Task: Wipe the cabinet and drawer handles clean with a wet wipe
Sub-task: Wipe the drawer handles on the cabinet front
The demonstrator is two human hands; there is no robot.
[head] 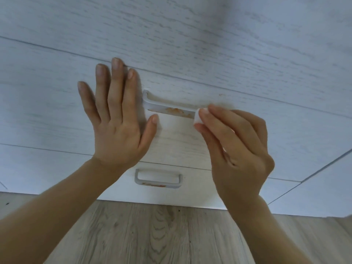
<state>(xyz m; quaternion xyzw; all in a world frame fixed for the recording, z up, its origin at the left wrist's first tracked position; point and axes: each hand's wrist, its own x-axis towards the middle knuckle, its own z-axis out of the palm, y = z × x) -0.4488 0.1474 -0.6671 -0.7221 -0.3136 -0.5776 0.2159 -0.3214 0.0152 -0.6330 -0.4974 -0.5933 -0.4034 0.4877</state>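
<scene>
White wood-grain drawer fronts (pixel 228 63) fill the view, with pale plank floor (pixel 152 235) below. Two handles show. The upper handle (pixel 169 105) lies with its long axis running left to right, tilted slightly down toward the right, and carries orange smears along its bar. The lower handle (pixel 157 180), on the drawer beneath, has a similar orange smear on its front edge.

The right hand (pixel 234 149) pinches a small folded wipe (pixel 198 119) between thumb and fingertips, the other fingers curled loosely behind. The wipe sits at the right end of the upper handle, touching it or just beside it — I cannot tell which. The left hand (pixel 118 119) is spread flat with straight fingers against the drawer front, just left of the handle's left end, holding nothing; its thumb points toward the bar.

So the dirty stretch lies to the left of the wipe, along the bar's length, and the right hand is the one placed to work it. The likely stroke runs right to left toward the bracing hand — the lower handle looks not yet cleaned.
</scene>
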